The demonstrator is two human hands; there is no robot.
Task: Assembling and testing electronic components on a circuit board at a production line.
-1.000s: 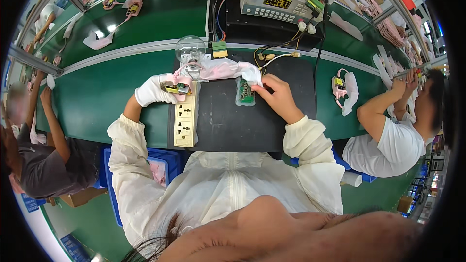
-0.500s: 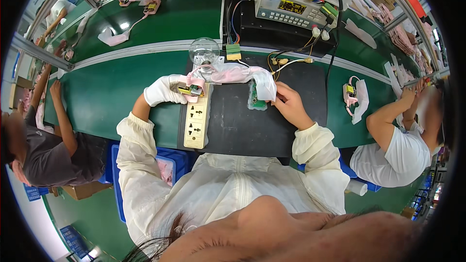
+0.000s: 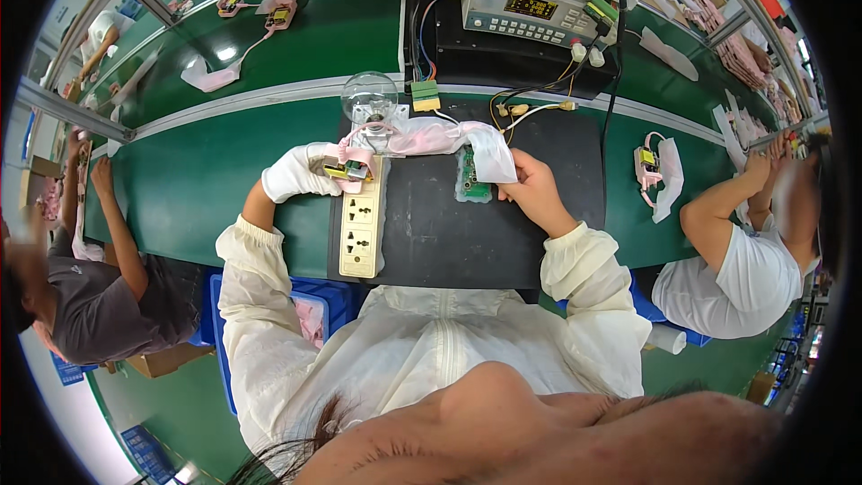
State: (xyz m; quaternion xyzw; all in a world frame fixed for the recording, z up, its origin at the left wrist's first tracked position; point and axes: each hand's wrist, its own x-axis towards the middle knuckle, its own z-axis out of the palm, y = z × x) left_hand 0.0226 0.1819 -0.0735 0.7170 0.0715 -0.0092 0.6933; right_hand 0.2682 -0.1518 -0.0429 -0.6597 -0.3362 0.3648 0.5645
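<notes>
My left hand, in a white glove, is closed around a pink power adapter whose housing is open, showing a yellow part inside. It holds the adapter at the far end of a cream socket strip. From the adapter a pink cord runs into a bundle in a whitish plastic sleeve. The bundle's right end drapes over a green circuit board on the black mat. My bare right hand pinches that end by the board; its fingertips are partly hidden.
A clear glass bulb stands behind the strip, beside a green terminal block. Bench meters with hanging cables stand at the back. Another adapter lies on the right. People sit on both sides; a blue bin is below left.
The view has shifted slightly. My right hand has moved a little against the sleeve's end. My left hand keeps its hold on the adapter. At far left, a co-worker's hands have shifted.
</notes>
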